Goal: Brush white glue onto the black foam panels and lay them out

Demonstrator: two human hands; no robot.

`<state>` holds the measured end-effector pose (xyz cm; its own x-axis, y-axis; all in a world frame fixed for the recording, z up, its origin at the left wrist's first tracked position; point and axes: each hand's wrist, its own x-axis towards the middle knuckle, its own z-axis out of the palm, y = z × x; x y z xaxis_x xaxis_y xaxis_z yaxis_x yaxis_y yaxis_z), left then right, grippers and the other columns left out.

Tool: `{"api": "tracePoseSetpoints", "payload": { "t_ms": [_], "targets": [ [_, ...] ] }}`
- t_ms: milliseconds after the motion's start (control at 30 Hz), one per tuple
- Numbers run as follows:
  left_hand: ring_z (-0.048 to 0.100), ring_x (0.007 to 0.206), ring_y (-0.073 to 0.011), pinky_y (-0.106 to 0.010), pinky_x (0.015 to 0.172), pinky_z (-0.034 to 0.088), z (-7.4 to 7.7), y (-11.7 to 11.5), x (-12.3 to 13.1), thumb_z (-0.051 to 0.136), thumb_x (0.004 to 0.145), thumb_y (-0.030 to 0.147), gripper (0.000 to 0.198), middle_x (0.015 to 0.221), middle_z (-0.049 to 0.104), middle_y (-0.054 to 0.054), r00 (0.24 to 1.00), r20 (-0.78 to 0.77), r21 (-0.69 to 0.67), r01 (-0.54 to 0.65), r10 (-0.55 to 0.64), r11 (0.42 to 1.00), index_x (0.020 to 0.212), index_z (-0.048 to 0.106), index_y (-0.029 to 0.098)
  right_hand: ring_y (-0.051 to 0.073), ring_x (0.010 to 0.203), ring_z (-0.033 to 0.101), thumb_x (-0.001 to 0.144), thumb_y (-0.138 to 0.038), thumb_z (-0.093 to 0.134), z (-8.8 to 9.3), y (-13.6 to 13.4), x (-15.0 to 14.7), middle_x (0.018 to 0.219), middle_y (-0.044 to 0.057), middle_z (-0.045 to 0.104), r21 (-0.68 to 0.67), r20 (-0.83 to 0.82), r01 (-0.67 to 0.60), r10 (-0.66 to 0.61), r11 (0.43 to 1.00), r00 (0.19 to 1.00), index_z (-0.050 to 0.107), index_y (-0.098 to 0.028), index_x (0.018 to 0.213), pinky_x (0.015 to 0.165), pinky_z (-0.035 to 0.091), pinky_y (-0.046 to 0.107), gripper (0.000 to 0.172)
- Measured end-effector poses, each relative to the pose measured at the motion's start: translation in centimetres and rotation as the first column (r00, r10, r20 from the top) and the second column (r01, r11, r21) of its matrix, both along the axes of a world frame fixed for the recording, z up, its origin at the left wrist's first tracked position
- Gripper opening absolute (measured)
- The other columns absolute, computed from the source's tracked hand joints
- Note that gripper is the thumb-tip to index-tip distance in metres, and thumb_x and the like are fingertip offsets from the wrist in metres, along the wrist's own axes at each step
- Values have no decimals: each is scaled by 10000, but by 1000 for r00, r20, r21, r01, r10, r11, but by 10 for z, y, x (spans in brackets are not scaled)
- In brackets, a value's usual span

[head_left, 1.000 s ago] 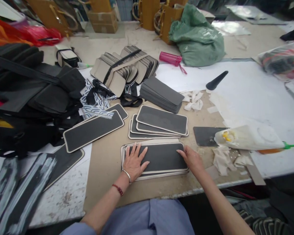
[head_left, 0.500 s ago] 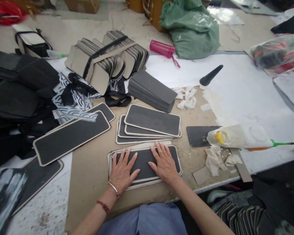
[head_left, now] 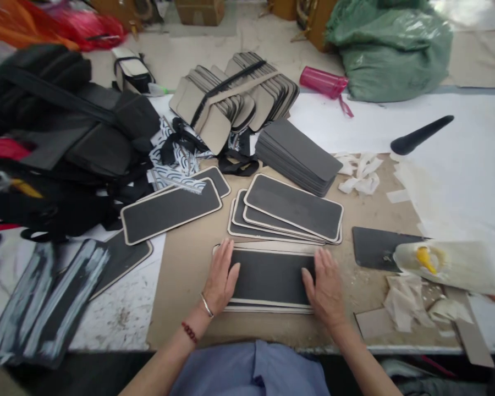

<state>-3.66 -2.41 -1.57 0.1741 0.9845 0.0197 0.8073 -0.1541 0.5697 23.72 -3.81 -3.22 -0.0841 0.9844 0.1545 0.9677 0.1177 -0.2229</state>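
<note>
A small stack of dark rectangular panels with pale rims point(head_left: 272, 278) lies in front of me. At its left end rests my left hand point(head_left: 220, 278), fingers stretched out and thumb apart, over the edge. My right hand point(head_left: 326, 286) lies the same way over the right end. Neither hand is wrapped round anything. Just behind, more rimmed panels point(head_left: 295, 208) lie in a fanned pile. To the left, another rimmed panel point(head_left: 171, 212) overlaps others at a slant.
Plain grey panels point(head_left: 299, 154) and a strapped bundle of beige pieces point(head_left: 235, 99) stand farther back. Black bags point(head_left: 78, 121) crowd the left. On the right are a whitish plastic bottle point(head_left: 449, 264), cloth scraps point(head_left: 404, 302) and a black tapered tool point(head_left: 421, 135).
My hands have moved apart, from flat on top of the stack to its two ends. The view has swung left, so everything sits farther right.
</note>
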Motion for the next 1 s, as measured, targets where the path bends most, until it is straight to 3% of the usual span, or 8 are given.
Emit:
{"api": "tracePoseSetpoints", "payload": {
  "t_ms": [100,233,367,533,667,767,833,1000],
  "targets": [
    [360,1247,-193,-417,1038,319,0,-19,-16,299,892,246,444,1332,421,-123,956,78,-43,-281,284,959,1330,319,176,295,1169,397,884,-390,303,-4,-3,18,1176,222,502,9,-13,128,-128,992,992,408,-49,1233,928,344,467,498],
    [393,1226,-232,-456,1013,354,-20,-49,-20,324,862,211,407,1310,451,-116,925,108,-123,-351,364,928,1247,453,188,282,934,534,853,-506,293,-4,1,30,963,181,600,-98,-55,204,-210,974,976,537,-77,1071,821,412,425,539],
    [382,1232,-238,-462,1018,346,-34,-58,-11,341,836,182,414,1308,453,-98,887,166,-118,-417,431,901,1226,478,203,267,846,546,831,-514,327,4,5,25,878,146,613,-103,-101,255,-265,961,959,568,-115,996,765,417,416,494],
    [404,1200,-259,-472,1010,334,-24,-51,-6,373,814,234,358,1263,472,-139,847,218,-152,-461,485,874,1119,542,154,284,999,489,823,-421,387,20,-3,13,1024,171,579,41,-81,239,-235,970,969,556,-136,965,855,366,442,360],
    [503,1020,-259,-475,928,374,-9,-42,-12,501,729,332,266,1010,578,-119,724,315,-245,-563,614,790,914,590,162,232,765,559,786,-471,418,26,0,5,804,111,609,-191,-392,361,-408,913,824,538,-143,942,700,443,368,383],
    [554,765,-192,-366,762,452,-4,-34,-21,574,644,437,310,749,591,-30,497,461,-534,-506,735,678,801,558,170,202,657,564,736,-519,467,26,11,0,689,53,603,-393,-603,300,-490,869,630,543,-160,932,605,455,324,417],
    [544,653,-157,-298,661,452,-3,-29,-28,589,602,487,349,653,579,0,413,499,-642,-414,762,645,725,547,163,195,622,561,711,-540,489,27,15,-2,631,31,591,-483,-654,209,-509,851,560,565,-165,880,572,452,308,418],
    [522,569,-132,-251,577,420,0,-23,-35,625,546,498,353,559,566,28,394,510,-686,-350,765,638,613,534,163,159,527,522,698,-565,500,28,1,5,524,7,539,-586,-559,112,-501,803,661,553,-180,599,484,412,260,401]
  ]
}}
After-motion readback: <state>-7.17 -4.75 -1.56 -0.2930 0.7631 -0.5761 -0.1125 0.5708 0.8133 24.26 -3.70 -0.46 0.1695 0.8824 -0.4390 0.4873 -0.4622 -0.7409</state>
